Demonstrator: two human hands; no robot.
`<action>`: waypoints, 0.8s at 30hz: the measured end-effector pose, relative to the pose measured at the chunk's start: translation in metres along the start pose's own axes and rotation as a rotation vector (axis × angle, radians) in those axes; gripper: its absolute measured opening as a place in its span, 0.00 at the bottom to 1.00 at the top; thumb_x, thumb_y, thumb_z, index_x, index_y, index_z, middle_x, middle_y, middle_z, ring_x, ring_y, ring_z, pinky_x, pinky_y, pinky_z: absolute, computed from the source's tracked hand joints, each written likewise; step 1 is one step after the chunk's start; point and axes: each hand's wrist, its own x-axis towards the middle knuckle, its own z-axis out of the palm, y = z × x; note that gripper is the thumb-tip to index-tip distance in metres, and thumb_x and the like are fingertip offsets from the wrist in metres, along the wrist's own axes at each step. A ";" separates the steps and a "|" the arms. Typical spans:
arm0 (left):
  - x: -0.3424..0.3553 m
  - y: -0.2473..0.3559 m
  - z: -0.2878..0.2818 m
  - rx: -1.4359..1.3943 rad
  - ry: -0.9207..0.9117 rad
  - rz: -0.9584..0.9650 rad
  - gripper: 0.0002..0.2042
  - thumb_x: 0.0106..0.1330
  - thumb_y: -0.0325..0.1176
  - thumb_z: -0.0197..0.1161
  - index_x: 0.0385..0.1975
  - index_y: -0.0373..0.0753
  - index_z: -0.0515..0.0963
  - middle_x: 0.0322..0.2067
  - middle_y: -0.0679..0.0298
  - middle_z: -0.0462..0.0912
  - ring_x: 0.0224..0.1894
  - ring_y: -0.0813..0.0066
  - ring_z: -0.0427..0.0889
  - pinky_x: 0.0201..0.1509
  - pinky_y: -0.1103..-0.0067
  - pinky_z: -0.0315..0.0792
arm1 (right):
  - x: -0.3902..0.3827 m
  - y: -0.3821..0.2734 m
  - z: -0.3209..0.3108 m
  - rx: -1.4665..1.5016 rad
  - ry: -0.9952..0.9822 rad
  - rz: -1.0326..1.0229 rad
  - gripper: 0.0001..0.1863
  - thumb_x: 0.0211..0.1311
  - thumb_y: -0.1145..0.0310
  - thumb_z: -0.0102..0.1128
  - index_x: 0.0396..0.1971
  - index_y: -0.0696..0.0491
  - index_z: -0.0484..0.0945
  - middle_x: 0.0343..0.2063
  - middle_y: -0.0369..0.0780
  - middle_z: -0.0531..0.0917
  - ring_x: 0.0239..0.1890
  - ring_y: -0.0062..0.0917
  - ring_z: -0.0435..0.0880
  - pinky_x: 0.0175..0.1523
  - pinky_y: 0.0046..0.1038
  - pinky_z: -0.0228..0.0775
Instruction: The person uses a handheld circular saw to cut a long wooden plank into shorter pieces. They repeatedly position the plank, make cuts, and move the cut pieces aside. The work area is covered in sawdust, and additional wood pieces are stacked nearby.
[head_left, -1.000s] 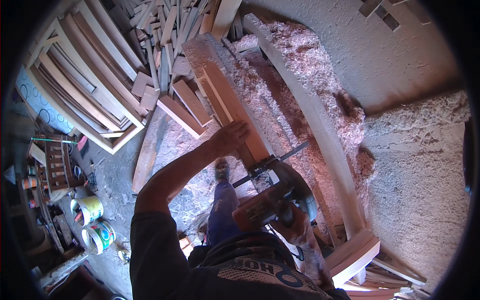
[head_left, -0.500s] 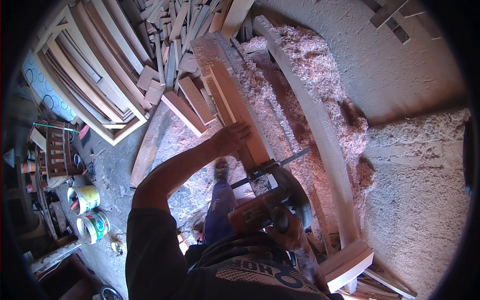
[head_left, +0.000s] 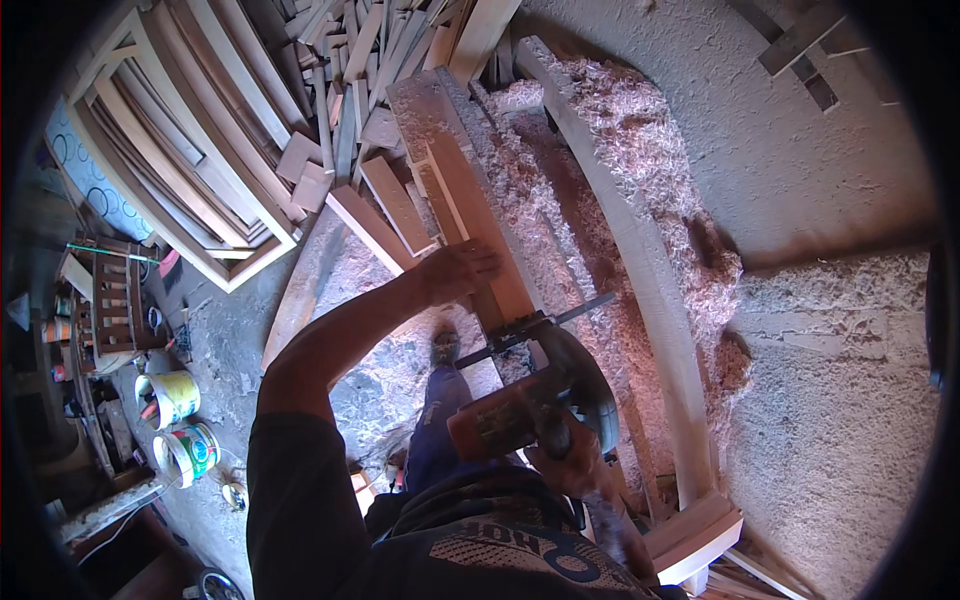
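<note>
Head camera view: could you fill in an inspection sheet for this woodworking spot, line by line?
Surface: long wooden plank on a frame, beside a curved timber rail, both amid heaps of wood shavings.
Job's things: orange power tool sits on the plank's near end.
Clutter: offcut boards and stacked wooden frames at left.
Hands: left hand presses flat on the plank; right hand grips the tool's handle.
Cables: thin cord on the floor, lower left.
Surroundings: paint buckets, small wooden rack, dusty concrete floor.
</note>
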 end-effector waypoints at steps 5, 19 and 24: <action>-0.001 -0.032 -0.002 0.062 -0.021 -0.019 0.28 0.64 0.38 0.61 0.66 0.42 0.73 0.69 0.62 0.73 0.74 0.65 0.68 0.81 0.65 0.57 | 0.027 -0.003 0.004 -0.031 0.012 -0.049 0.33 0.57 0.64 0.73 0.62 0.56 0.74 0.46 0.54 0.88 0.51 0.46 0.88 0.55 0.40 0.80; -0.007 -0.129 0.002 0.173 0.009 -0.009 0.34 0.57 0.43 0.66 0.66 0.38 0.73 0.68 0.60 0.74 0.73 0.63 0.69 0.80 0.62 0.57 | 0.109 -0.046 0.014 0.019 0.048 -0.201 0.29 0.56 0.63 0.72 0.57 0.57 0.75 0.41 0.56 0.87 0.48 0.51 0.88 0.52 0.43 0.79; -0.019 -0.148 -0.011 0.109 -0.052 -0.136 0.40 0.52 0.48 0.75 0.67 0.41 0.73 0.68 0.60 0.74 0.73 0.63 0.69 0.80 0.62 0.56 | 0.136 -0.070 0.016 -0.004 0.045 -0.172 0.29 0.56 0.63 0.73 0.56 0.57 0.76 0.41 0.57 0.87 0.49 0.53 0.87 0.52 0.45 0.79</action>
